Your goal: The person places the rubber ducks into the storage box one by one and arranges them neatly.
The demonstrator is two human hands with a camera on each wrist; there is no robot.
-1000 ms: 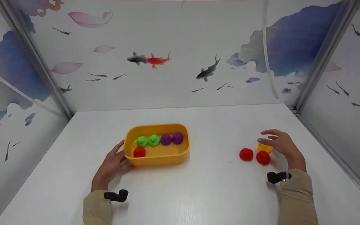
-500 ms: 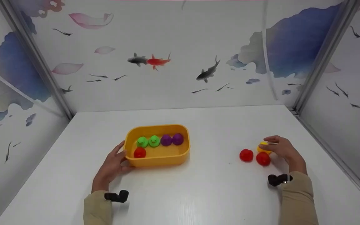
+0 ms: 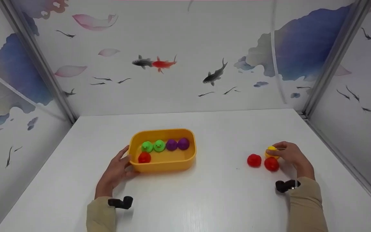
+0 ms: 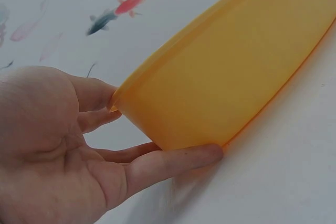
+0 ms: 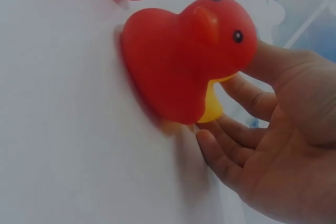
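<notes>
A yellow plastic tub [image 3: 163, 165] stands left of the table's middle. My left hand [image 3: 116, 170] holds its near left corner. In the left wrist view the fingers meet the rim and the thumb [image 4: 178, 163] lies along the wall's base. On the right, my right hand [image 3: 293, 156] pinches a yellow rubber duck [image 3: 271, 152] between thumb and fingers. Just in front of it sits a red rubber duck [image 3: 271, 164], which hides most of the yellow one in the right wrist view. Another red duck [image 3: 254, 160] is to the left.
Inside the tub are two green ducks [image 3: 159, 146], two purple ducks [image 3: 183, 144] and a red duck [image 3: 144, 158]. The white table [image 3: 217, 193] is bounded by a patterned back wall [image 3: 185, 93] and side walls.
My right hand has lowered onto the yellow duck and its fingers have closed round it. The left hand has kept its place at the tub.
</notes>
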